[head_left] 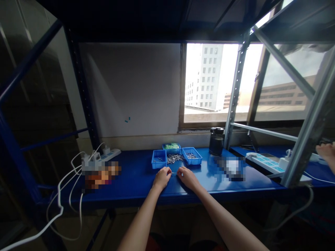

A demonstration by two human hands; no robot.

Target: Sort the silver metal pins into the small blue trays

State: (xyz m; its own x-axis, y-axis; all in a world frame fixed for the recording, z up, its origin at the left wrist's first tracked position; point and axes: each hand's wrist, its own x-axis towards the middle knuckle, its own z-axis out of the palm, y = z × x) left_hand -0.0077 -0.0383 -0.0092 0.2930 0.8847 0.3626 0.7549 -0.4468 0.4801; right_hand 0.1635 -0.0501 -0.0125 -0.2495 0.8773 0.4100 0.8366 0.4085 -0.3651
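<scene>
My left hand and my right hand are close together above the front of the blue table, fingers pinched. Between their fingertips runs a thin, pale, rod-like piece, too small to name more exactly; each hand grips one end. Just beyond lies a pile of small slim metal pieces. A blue bin with a few such pieces stands left of the pile, and another blue bin with more of them stands right. Behind the pile, a third blue bin holds green-and-white packets.
A dark lidded bottle stands at the back right near a metal rack post. Blurred-out items lie left and right on the table. Power strips and white cables are at the sides. Another person's hand shows far right.
</scene>
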